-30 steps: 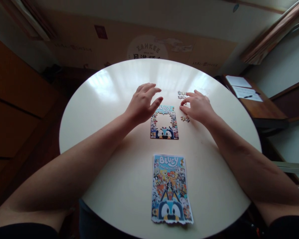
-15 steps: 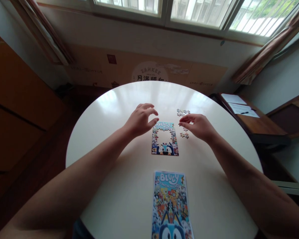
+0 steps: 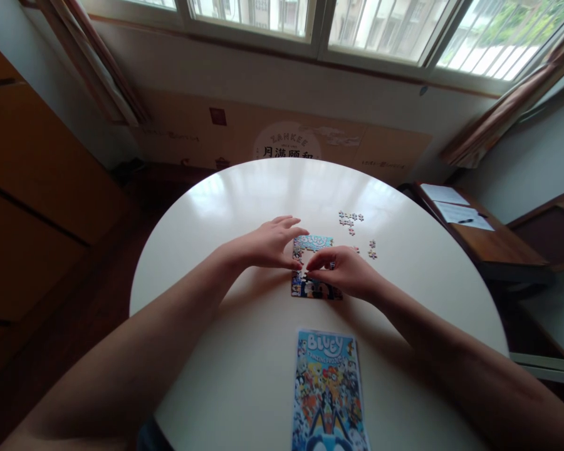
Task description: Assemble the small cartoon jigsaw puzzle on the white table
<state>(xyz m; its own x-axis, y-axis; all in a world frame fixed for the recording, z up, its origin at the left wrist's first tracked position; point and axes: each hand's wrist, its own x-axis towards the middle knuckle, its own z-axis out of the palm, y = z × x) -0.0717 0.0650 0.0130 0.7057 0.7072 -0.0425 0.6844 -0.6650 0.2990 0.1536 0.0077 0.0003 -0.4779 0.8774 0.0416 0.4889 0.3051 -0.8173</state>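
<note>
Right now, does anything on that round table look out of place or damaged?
Nothing looks spilled or broken. The puzzle has a pale gap in its middle, partly hidden by the right hand, but with loose pieces lying off to its right, it seems incomplete rather than damaged.

I've got one puzzle, one Bluey print, one white desk, two curtains; loose pieces too tiny to count, sorry.
</note>
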